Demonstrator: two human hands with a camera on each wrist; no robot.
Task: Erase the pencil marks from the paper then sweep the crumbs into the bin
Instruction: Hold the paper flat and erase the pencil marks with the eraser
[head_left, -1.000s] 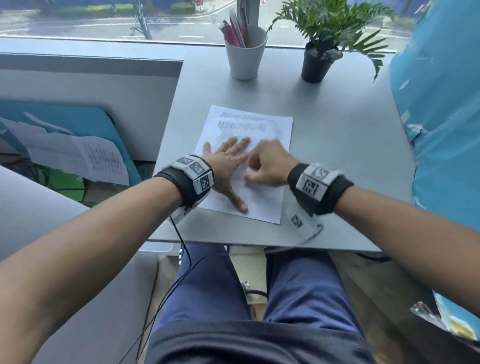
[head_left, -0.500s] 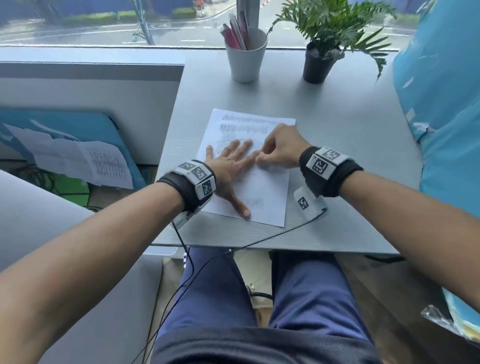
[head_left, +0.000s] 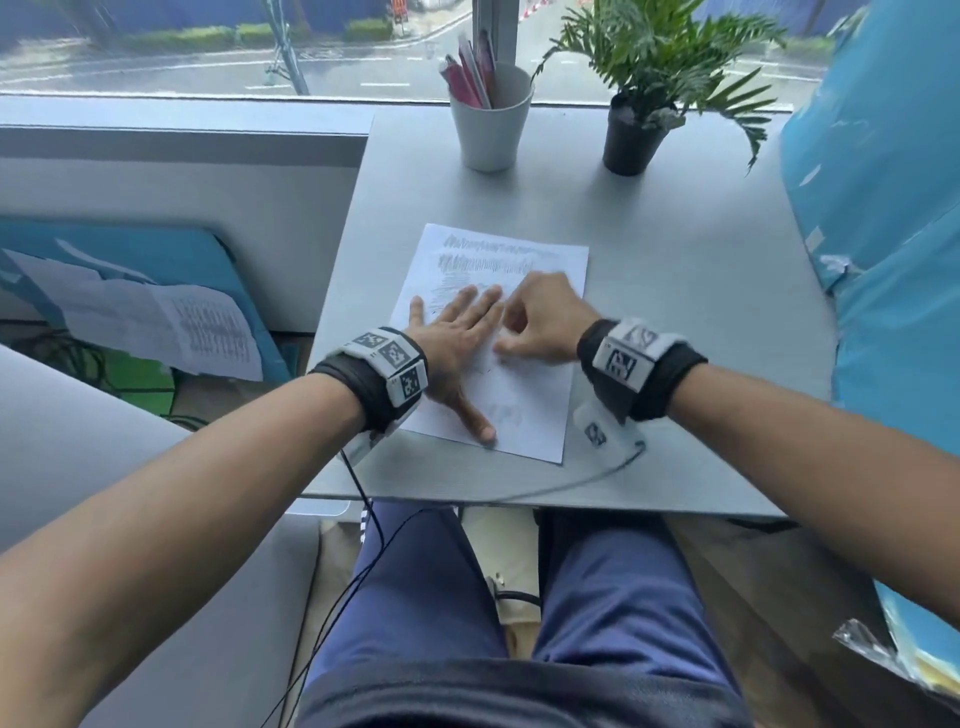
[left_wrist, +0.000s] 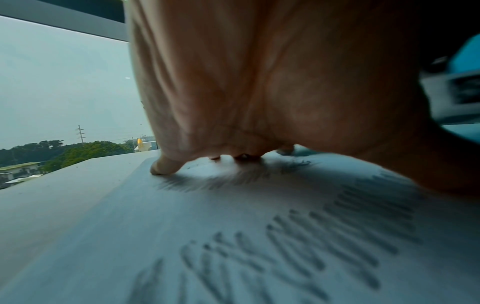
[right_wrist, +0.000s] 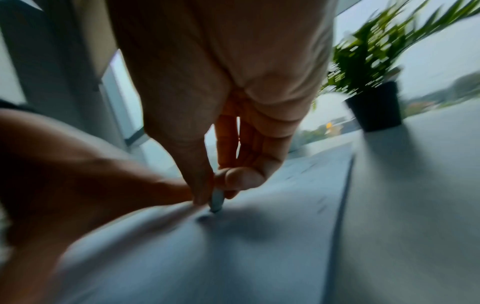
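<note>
Two hands rest on one sheet of paper that lies flat on the grey table, slightly turned, its near edge close to the table's near edge. The left hand lies palm down on the paper's left half, fingers straight and spread, the thumb stretched toward the paper's near edge; the left wrist view shows the fingertips pressing the sheet among dark scribbles. The right hand sits just right of the left hand's fingers, almost touching them, over the middle of the paper. Its fingers are curled, and in the right wrist view the thumb and forefinger pinch a small pale eraser whose tip meets the paper. That view is blurred, so the eraser's shape is unclear.

Dense pencil marks fill the paper's far part, beyond both hands. The paper's near part, between the left thumb and the right wrist, carries only faint grey traces. Small dark crumbs lie on the paper near the left fingertips.

Beyond the paper's far edge, well apart, stand a white cup holding pens and a potted plant in a black pot. No bin shows in any view.
</note>
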